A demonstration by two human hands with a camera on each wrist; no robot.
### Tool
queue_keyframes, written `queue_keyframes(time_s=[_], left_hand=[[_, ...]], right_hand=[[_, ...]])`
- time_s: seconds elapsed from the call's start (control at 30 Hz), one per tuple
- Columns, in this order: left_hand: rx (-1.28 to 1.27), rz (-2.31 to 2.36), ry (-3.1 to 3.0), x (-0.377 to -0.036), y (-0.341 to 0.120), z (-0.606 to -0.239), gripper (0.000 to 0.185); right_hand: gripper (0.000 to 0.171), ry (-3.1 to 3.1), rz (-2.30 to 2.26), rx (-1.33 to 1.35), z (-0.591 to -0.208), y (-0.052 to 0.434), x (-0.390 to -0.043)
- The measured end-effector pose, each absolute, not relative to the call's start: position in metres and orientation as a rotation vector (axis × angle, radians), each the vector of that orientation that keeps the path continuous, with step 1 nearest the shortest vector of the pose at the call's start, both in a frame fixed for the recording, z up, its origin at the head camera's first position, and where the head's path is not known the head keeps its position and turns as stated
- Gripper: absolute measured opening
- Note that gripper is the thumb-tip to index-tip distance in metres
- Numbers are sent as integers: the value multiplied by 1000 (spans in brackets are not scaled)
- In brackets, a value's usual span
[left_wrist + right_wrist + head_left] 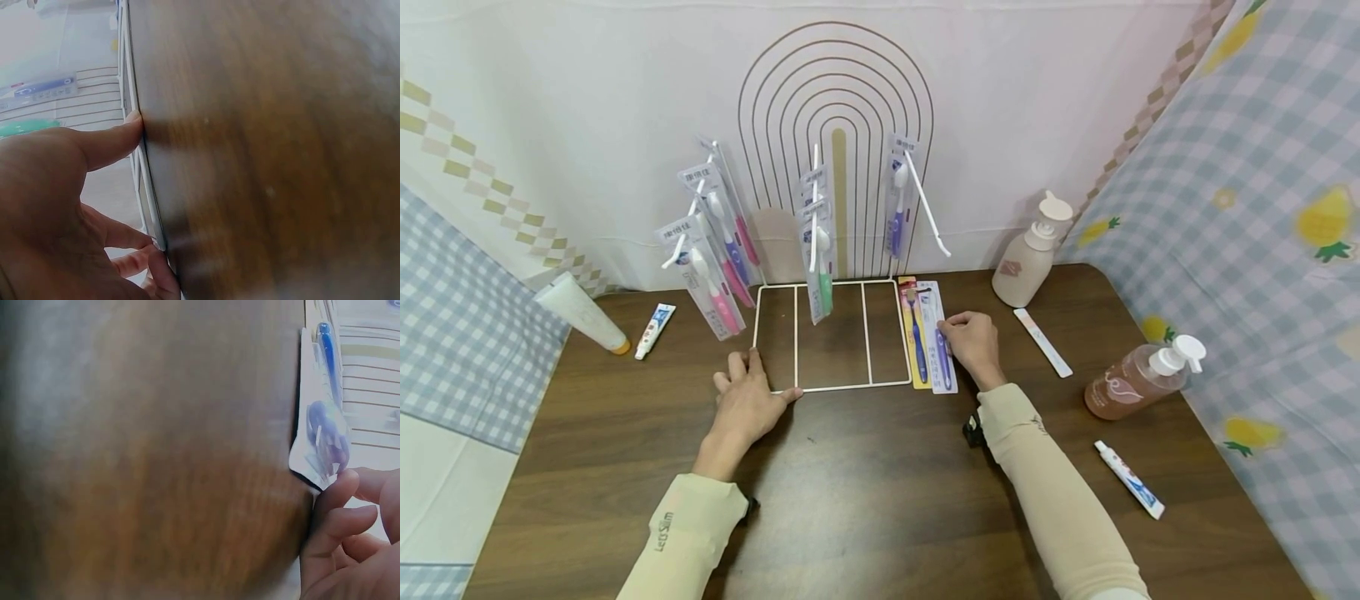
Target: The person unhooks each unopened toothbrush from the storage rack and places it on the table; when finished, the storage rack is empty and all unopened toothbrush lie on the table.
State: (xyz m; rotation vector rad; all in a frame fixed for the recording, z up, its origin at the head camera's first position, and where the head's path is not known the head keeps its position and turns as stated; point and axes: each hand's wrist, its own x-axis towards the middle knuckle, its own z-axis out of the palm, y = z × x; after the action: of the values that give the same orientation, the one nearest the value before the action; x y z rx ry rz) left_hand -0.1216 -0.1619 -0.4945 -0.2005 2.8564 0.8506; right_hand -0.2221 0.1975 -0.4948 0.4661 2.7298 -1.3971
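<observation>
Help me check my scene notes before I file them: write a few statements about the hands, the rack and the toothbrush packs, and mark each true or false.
1. The left hand rests on the front left corner of the white wire rack. True.
2. The right hand touches the purple toothbrush pack lying flat on the table. True.
3. Both pump bottles stand upright. False: the white one stands, but the pink-brown one lies on its side.
4. No toothbrush packs hang on the rack. False: several packs hang from its hooks.
5. The right hand lifts a toothpaste tube. False: the small tube lies untouched near the right forearm.
</observation>
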Motion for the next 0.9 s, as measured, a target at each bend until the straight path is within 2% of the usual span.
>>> queue_keyframes(time_s=[0.23, 0.27, 0.37, 0.57, 0.9], left_hand=[[-204, 861, 2854, -121, -163, -494, 115], [-205, 863, 2852, -121, -163, -493, 115], [-203, 869, 2848, -121, -164, -492, 114], [-197, 857, 2847, -121, -164, -493, 113], [-193, 858, 2855, -121, -163, -497, 115]], right_hand=[[31, 2751, -1366, 466, -492, 195, -223], [33, 2752, -1395, 443, -501, 200, -230], [34, 2800, -1387, 435, -493, 196, -236], [34, 2880, -1479, 252, -447, 174, -249], [45, 2801, -1760, -151, -382, 145, -286]])
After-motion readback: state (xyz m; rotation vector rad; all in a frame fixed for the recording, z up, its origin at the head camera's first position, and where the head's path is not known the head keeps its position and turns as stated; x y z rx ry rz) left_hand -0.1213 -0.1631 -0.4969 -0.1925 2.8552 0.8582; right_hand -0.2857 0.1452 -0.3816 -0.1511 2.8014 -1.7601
